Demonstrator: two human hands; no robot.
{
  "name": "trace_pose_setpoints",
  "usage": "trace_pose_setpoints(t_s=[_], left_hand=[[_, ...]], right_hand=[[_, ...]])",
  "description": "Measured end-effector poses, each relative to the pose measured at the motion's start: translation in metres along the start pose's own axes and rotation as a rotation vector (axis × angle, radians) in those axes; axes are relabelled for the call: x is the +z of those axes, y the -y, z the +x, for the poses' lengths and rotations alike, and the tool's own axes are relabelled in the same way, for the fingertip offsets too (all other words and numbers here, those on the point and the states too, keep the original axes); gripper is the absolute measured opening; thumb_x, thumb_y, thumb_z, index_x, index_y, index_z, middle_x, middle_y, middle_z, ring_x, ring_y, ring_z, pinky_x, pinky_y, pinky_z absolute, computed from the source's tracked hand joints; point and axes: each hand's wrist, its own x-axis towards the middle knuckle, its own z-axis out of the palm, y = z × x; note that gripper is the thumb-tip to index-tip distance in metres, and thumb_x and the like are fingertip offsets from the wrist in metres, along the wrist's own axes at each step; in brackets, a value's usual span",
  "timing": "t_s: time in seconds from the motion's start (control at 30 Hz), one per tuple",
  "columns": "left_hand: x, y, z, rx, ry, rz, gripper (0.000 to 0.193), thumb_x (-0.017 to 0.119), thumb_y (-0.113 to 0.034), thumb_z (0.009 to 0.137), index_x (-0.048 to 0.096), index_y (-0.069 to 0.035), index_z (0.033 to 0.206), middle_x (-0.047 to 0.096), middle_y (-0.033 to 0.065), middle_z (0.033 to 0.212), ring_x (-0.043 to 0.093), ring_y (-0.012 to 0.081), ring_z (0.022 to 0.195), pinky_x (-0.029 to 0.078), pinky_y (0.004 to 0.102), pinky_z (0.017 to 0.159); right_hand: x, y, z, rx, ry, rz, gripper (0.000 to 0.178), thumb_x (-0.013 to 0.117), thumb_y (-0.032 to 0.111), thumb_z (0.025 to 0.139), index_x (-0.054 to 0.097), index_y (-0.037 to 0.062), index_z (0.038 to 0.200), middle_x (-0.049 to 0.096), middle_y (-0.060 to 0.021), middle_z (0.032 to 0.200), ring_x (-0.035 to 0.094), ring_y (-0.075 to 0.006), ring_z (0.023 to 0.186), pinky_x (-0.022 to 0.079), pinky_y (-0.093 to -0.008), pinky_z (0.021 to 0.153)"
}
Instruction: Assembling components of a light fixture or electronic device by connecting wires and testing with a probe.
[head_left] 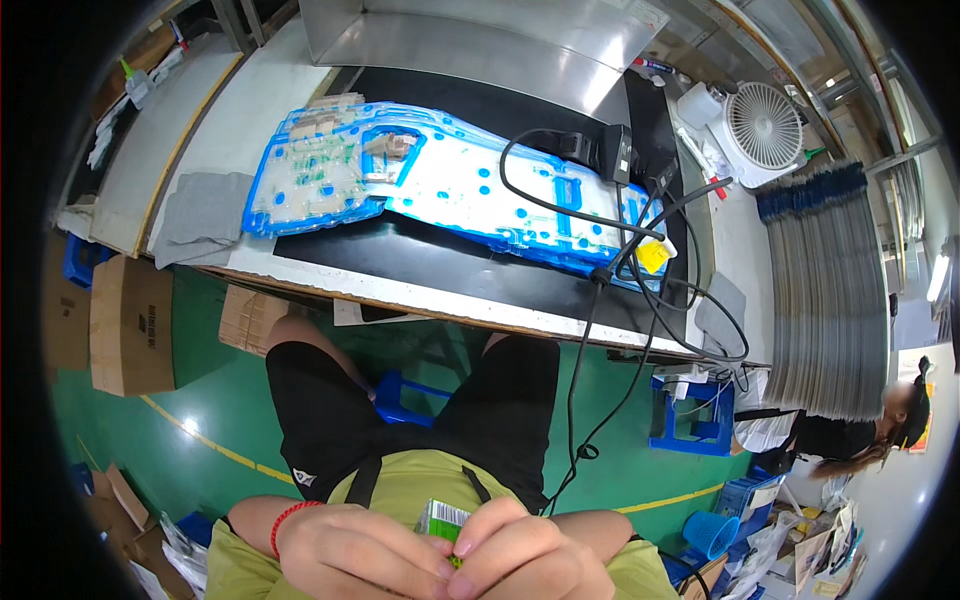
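Close to my body at the bottom of the head view, a small green packet with a white barcode panel is pinched between my two hands. My left hand, with a red cord round its wrist, is closed with its fingertips at the packet's lower part. Thumb and fingers of my right hand press on the packet from the right. Most of the packet is hidden behind my fingers.
A stack of blue-edged, clear-and-white flat sheets lies on the black mat of the bench. Black cables hang over the bench's front. A white fan, tall sheet stack, grey cloth and cartons stand around; another person is at right.
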Motion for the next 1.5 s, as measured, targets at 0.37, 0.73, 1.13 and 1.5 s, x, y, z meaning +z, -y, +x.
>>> trace_pose_setpoints(t_s=[0.37,0.73,1.13,1.5], left_hand=[[0.002,-0.005,0.009,-0.364,0.118,-0.291,0.029,0.074,-0.007,0.08,0.065,0.001,0.107,0.067,0.016,0.103,0.064,0.0301,0.095,0.05,0.039,0.078],[0.013,0.005,0.001,0.099,-0.163,-0.042,0.02,0.071,0.008,0.078,0.059,0.002,0.094,0.058,0.0281,0.107,0.06,0.0425,0.101,0.054,0.0521,0.09],[0.008,-0.001,-0.004,-0.254,0.013,-0.361,0.026,0.067,0.004,0.079,0.059,0.004,0.104,0.064,0.0213,0.103,0.064,0.0342,0.094,0.052,0.0422,0.081],[0.005,-0.003,-0.002,-0.235,0.007,-0.24,0.038,0.071,-0.006,0.078,0.062,0.005,0.112,0.067,0.0197,0.104,0.065,0.0329,0.094,0.051,0.0397,0.081]], right_hand=[[0.001,0.015,-0.01,-0.166,-0.139,-0.354,0.033,0.051,0.012,0.093,0.058,0.0004,0.063,0.057,-0.0201,0.066,0.053,-0.0279,0.056,0.044,-0.0386,0.053],[-0.015,0.037,-0.034,-0.055,0.211,-0.335,0.029,0.049,0.006,0.085,0.068,-0.0054,0.066,0.065,-0.0214,0.068,0.062,-0.0293,0.064,0.049,-0.0385,0.057],[-0.01,0.027,-0.015,0.035,0.178,-0.216,0.032,0.043,0.002,0.091,0.057,-0.0046,0.064,0.059,-0.0244,0.069,0.055,-0.0278,0.06,0.044,-0.037,0.054],[-0.023,0.037,0.022,0.04,0.511,-0.36,0.035,0.043,0.002,0.093,0.053,-0.0043,0.06,0.056,-0.0251,0.066,0.053,-0.0281,0.055,0.042,-0.038,0.05]])
